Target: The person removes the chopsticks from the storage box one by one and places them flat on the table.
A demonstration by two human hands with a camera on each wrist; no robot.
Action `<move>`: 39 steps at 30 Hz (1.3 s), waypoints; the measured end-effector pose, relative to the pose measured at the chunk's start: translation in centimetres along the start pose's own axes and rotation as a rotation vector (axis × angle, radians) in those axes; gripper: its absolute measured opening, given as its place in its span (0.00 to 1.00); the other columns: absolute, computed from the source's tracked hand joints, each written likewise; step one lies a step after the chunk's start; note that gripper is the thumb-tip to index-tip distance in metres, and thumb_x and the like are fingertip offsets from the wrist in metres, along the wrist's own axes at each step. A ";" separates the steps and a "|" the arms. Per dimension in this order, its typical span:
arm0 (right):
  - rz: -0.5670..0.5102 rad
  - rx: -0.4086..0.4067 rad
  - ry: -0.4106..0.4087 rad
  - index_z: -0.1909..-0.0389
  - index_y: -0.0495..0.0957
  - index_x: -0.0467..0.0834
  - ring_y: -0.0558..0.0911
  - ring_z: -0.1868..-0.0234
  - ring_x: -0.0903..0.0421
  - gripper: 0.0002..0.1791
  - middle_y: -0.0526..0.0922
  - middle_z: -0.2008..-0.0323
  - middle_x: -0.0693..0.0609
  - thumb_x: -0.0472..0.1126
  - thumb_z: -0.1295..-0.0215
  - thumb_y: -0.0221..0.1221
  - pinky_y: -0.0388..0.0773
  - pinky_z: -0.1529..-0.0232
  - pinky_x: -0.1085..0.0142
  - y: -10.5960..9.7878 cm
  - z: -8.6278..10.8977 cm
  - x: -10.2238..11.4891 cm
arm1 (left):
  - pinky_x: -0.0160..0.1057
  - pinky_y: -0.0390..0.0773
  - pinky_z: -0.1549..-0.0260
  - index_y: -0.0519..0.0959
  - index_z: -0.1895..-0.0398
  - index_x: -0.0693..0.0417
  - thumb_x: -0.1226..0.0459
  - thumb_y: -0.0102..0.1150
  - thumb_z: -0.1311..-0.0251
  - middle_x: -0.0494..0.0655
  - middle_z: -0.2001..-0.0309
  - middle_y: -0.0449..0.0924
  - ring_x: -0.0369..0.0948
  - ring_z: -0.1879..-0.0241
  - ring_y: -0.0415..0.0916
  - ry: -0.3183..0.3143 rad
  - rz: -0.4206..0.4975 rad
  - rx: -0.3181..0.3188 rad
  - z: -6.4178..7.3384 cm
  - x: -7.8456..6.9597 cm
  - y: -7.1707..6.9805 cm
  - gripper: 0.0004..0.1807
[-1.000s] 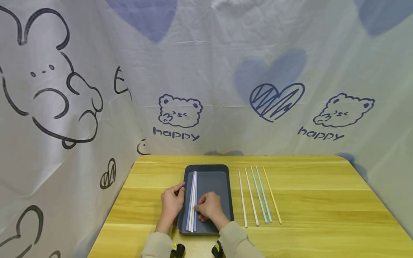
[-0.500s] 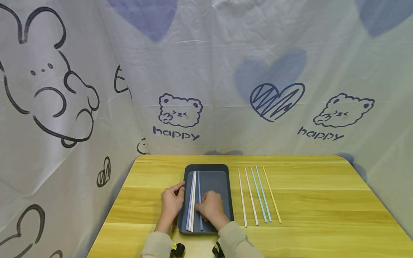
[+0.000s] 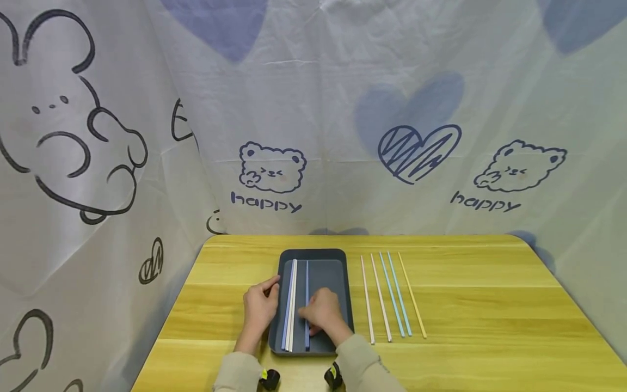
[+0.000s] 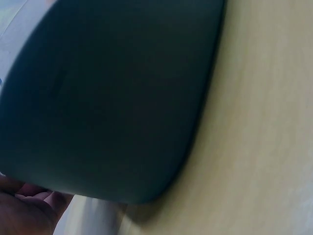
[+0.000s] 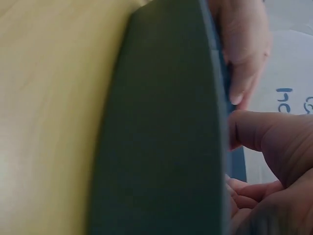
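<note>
Fingers of the right hand (image 3: 323, 309), in the head view, are bent over the middle of a blue chopstick (image 3: 307, 277) and appear to pinch it, thumb to its left; the exact contact is hidden under the hand. This chopstick lies lengthwise in a dark grey tray (image 3: 327, 275). To its left, apart from it, a second blue chopstick (image 3: 287, 313) and white chopsticks (image 3: 292, 313) lie close together, their exact number unclear. Right of the tray, on the wooden table (image 3: 480, 305), are two pinkish chopsticks (image 3: 367, 299), two light blue chopsticks (image 3: 392, 296) and one yellow chopstick (image 3: 413, 296). Behind hangs a pale printed cloth (image 3: 343, 114). The left hand (image 3: 259, 306) rests at the tray's left wall, index finger reaching to the rim; I cannot tell whether its fingers close round the wall. Both forearms, in beige sleeves (image 3: 239, 373), rise from the bottom edge, the right one slanting inward over the tray's near right corner.

From the left wrist, the tray's outside fills most of the view and blocks sight of the chopsticks. Dark, bent fingers show at lower left, against its edge.

From the right wrist, the tray wall again stands in the way. The right thumb reaches over the rim, other fingers curl below it, and their tips are hidden; the left hand shows above, fingers pointing down beside the rim.
</note>
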State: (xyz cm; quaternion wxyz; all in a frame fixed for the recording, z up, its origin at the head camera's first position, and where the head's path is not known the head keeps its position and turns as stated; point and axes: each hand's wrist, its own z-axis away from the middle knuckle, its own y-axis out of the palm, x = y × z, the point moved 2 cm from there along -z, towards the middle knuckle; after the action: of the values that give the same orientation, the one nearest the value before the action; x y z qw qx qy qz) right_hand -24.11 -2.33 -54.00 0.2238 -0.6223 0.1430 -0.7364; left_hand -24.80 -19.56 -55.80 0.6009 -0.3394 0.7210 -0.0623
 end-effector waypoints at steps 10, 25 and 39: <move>-0.146 0.090 0.035 0.64 0.77 0.35 0.77 0.88 0.58 0.10 0.78 0.81 0.47 0.29 0.46 0.67 0.85 0.81 0.58 -3.0 0.7 1.5 | 0.43 0.86 0.57 0.89 0.45 0.58 0.69 0.62 0.29 0.59 0.46 0.89 0.51 0.48 0.87 -0.034 0.002 0.031 0.0 -0.1 0.0 0.13; -0.155 0.011 0.079 0.54 0.80 0.34 0.77 0.85 0.55 0.14 0.79 0.81 0.48 0.31 0.42 0.63 0.84 0.80 0.59 -10.3 -0.1 -0.5 | 0.44 0.86 0.56 0.88 0.45 0.59 0.69 0.62 0.29 0.60 0.46 0.88 0.52 0.47 0.87 -0.026 0.014 0.024 0.1 0.0 0.1 0.13; -0.111 -0.064 0.126 0.51 0.79 0.34 0.79 0.80 0.54 0.14 0.81 0.76 0.45 0.31 0.39 0.61 0.85 0.78 0.58 -15.6 -0.2 -4.3 | 0.43 0.86 0.57 0.89 0.46 0.59 0.69 0.63 0.29 0.60 0.47 0.89 0.52 0.48 0.87 -0.013 0.003 0.015 0.2 -0.2 0.0 0.13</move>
State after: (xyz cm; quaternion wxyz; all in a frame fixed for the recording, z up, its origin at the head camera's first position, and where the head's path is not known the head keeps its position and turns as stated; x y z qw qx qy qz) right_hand -26.12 13.26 -50.03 0.1531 -0.5886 0.1456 -0.7803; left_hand -24.61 -19.36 -55.69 0.6084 -0.3340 0.7171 -0.0647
